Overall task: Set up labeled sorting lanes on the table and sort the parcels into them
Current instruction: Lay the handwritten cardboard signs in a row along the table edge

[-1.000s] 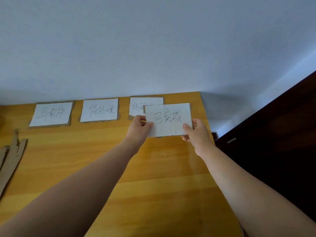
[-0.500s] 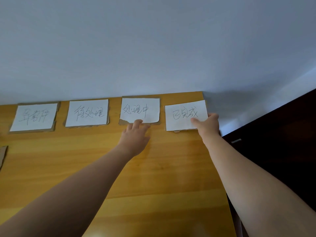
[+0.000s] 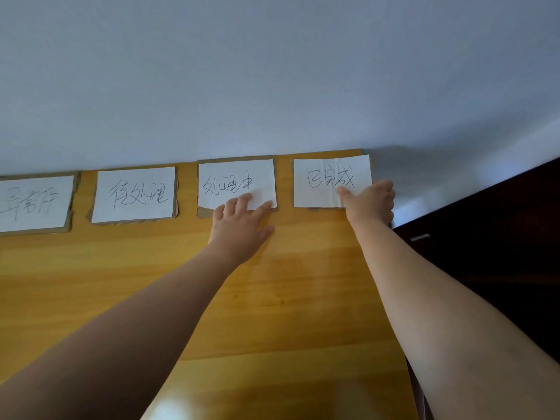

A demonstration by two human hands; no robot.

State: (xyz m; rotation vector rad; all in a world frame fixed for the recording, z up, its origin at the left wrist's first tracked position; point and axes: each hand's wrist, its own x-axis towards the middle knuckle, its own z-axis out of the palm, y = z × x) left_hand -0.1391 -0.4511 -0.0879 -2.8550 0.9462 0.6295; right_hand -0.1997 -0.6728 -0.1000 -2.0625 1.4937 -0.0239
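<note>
Four white handwritten paper labels on brown cardboard line the yellow wooden table's (image 3: 272,298) far edge. The left hand (image 3: 239,228) lies flat, fingers spread, on the third label (image 3: 236,180); the right hand (image 3: 368,203) presses the fourth label (image 3: 330,180), gripping nothing.

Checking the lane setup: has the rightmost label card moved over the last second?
Yes. The rightmost label card went from overlapping the third label card, held above the table, to lying at the far right corner under the right hand.

Fourth label (image 3: 331,182) now flat, rightmost.
</note>
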